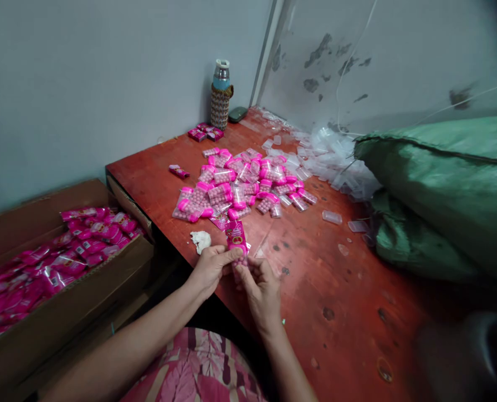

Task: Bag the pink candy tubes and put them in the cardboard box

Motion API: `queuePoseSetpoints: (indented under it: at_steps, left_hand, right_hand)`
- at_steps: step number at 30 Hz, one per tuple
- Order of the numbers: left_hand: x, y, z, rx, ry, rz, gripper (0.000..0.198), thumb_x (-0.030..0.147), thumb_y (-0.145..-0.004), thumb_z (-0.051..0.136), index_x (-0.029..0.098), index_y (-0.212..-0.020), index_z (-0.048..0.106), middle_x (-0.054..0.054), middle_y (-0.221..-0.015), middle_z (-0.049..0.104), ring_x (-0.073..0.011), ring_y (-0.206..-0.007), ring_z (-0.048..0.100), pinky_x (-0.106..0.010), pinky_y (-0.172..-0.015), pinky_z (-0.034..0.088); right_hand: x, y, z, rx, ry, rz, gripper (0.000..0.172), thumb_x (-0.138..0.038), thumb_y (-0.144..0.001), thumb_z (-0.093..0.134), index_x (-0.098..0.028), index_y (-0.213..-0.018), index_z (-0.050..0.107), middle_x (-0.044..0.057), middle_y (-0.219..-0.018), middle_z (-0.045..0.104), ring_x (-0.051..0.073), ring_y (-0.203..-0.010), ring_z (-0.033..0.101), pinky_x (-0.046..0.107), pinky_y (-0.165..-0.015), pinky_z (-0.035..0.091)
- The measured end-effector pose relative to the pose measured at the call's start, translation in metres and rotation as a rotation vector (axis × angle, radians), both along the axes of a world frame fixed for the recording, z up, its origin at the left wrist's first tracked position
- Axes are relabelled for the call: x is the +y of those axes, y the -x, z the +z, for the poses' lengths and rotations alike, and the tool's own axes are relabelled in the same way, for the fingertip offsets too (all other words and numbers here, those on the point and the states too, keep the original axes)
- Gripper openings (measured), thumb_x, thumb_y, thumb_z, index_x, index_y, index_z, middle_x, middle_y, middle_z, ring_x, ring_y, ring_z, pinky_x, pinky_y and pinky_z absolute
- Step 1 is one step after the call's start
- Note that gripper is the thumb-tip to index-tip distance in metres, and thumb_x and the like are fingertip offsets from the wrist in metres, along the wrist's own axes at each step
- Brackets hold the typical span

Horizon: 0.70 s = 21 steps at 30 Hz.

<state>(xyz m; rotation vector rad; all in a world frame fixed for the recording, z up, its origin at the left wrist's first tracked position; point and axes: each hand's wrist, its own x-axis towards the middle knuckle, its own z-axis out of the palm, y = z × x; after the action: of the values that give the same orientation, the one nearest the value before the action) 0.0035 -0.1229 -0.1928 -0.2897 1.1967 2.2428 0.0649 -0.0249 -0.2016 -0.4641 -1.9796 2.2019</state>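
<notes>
Over the near edge of the table, both my hands pinch one small candy container (pixel 237 239) with a pink printed label and pink candy balls showing at its lower end. My left hand (pixel 212 270) grips its left side, thumb on top. My right hand (pixel 265 293) closes on its lower right end. Some fingertips are hidden beneath it. Just beyond the hands lies a pile of clear candy containers (pixel 221 194) with pink caps and pink balls inside. A crumpled white scrap (pixel 201 241) lies close to my left hand.
A red wooden table (pixel 315 268) stands against the wall. At its back are a bottle (pixel 220 103) in a knitted cover, pink packets (pixel 204 132) and a dark case (pixel 237 114). Empty clear containers (pixel 319 153) adjoin a green sack (pixel 436 190). A cardboard box (pixel 101 279) holds pink packs.
</notes>
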Motion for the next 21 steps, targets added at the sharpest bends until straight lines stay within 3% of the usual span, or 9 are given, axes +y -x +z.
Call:
queuePoseSetpoints:
  at_steps: [6,14,21]
  left_hand:
    - [-0.001,-0.010,-0.003,0.034,-0.011,-0.067,0.023,0.031,-0.064,0.068,0.009,-0.065,0.062,-0.002,-0.053,0.057,-0.0102,-0.044,0.051,-0.024,-0.045,0.043]
    - [-0.002,-0.006,-0.004,-0.012,-0.048,0.009,0.020,0.027,-0.063,0.070,0.009,-0.068,0.061,-0.004,-0.064,0.063,-0.0106,-0.058,0.057,-0.023,-0.059,0.047]
    - [-0.010,0.001,-0.003,0.045,-0.089,-0.172,0.025,0.032,-0.066,0.066,0.008,-0.066,0.063,-0.006,-0.060,0.062,-0.0124,-0.052,0.056,-0.026,-0.054,0.046]
  right_hand:
    - [0.001,0.001,-0.004,-0.037,0.209,-0.007,0.021,-0.031,-0.074,0.062,-0.017,-0.086,0.053,-0.002,-0.061,0.060,0.010,-0.047,0.055,0.020,-0.040,0.043]
    - [-0.003,-0.007,-0.004,0.009,-0.045,-0.030,0.022,-0.030,-0.074,0.061,-0.018,-0.091,0.055,0.000,-0.072,0.061,0.010,-0.057,0.054,0.021,-0.048,0.045]
    - [-0.002,-0.002,-0.004,-0.040,0.297,-0.057,0.019,-0.029,-0.073,0.062,-0.016,-0.084,0.054,0.000,-0.063,0.061,0.009,-0.045,0.054,0.018,-0.037,0.041]
